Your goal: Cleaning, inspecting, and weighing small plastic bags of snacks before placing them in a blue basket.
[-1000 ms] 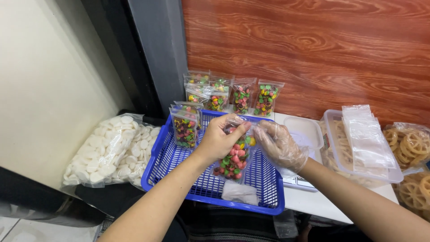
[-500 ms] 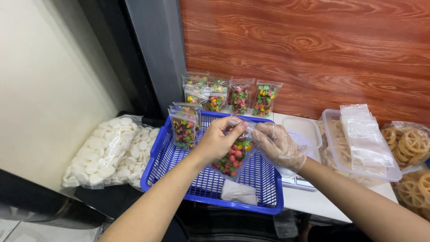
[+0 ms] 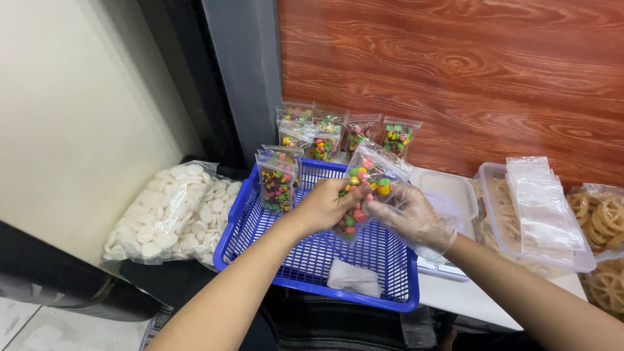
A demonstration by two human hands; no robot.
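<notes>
Hold the small clear pouch of coloured candies (image 3: pixel 361 195) above the blue basket (image 3: pixel 260 224), where it sits now between both hands. Your bare left hand (image 3: pixel 325 207) pinches its lower side; your gloved right hand (image 3: pixel 413 218) pinches the upper edge — keep both grips firm but light, since the film probably creases easily. Keep the mouth tilted up so nothing spills, and work the top strip flat between your fingertips. Filled pouches (image 3: pixel 344 133) stand against the wooden wall (image 3: pixel 455 65) — stay clear of them.
</notes>
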